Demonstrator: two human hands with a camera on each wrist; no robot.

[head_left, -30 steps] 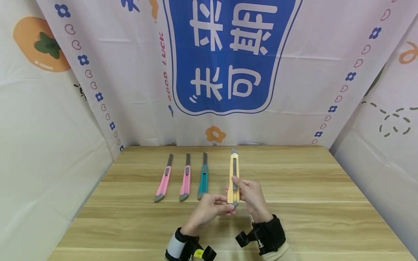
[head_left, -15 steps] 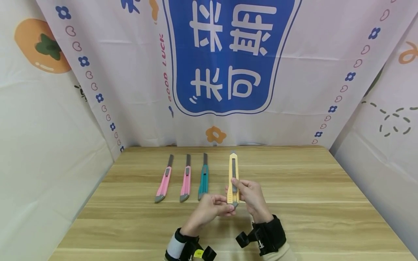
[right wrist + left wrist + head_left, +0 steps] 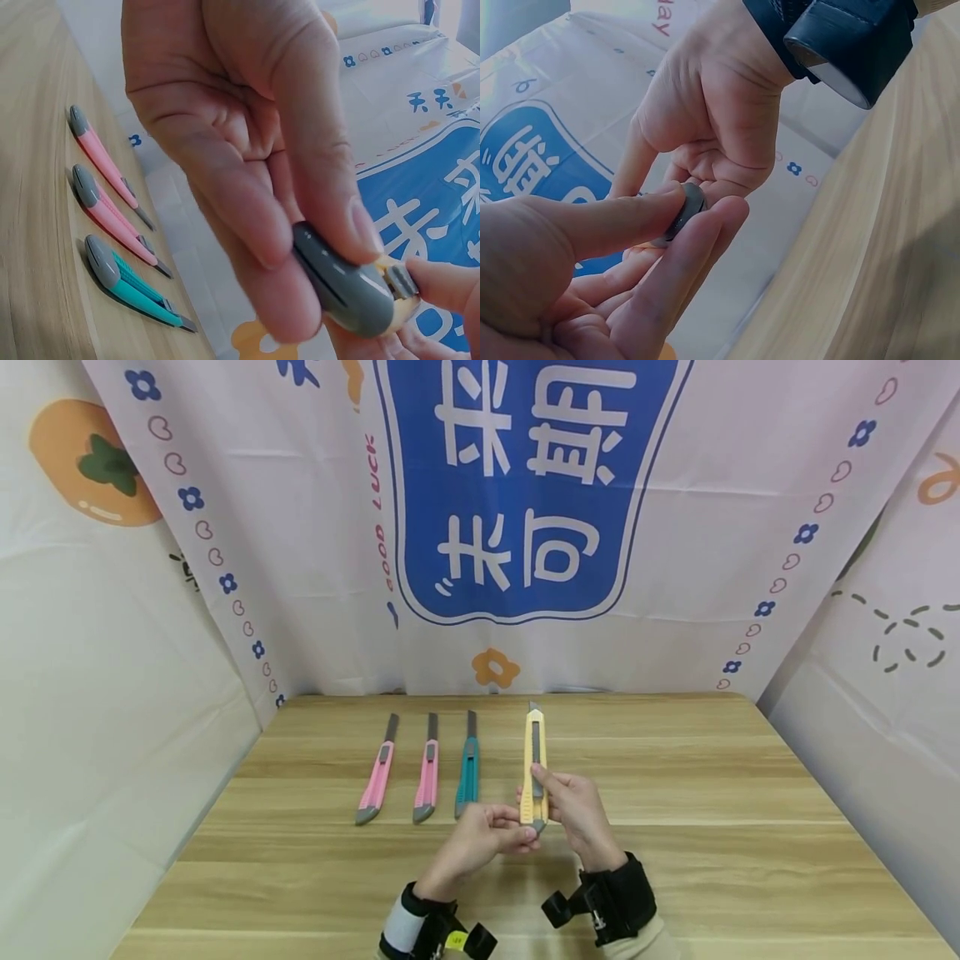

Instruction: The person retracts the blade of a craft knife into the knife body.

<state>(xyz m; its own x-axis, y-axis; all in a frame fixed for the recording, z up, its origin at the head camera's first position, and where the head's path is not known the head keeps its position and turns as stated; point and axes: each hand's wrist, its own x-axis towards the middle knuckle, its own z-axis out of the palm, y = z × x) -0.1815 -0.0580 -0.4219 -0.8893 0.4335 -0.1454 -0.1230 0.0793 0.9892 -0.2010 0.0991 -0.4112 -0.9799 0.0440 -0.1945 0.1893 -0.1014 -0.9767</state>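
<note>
While the left hand (image 3: 477, 842) pinches the yellow cutter (image 3: 529, 747) by its gray butt (image 3: 346, 289), I see the right hand (image 3: 579, 814) grip its body, thumb at the slider (image 3: 401, 280), raised above the counter (image 3: 720, 827). Left of the yellow cutter lie a teal cutter (image 3: 468, 772), its end partly behind the left hand, then two pink cutters (image 3: 428, 777).

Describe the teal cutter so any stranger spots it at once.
On the wooden table, left of the yellow cutter in the left hand and right hand, three more lie in a row. The teal cutter is the one nearest the yellow. Its colour sets it apart: the outer cutter and middle cutter are pink.
</note>
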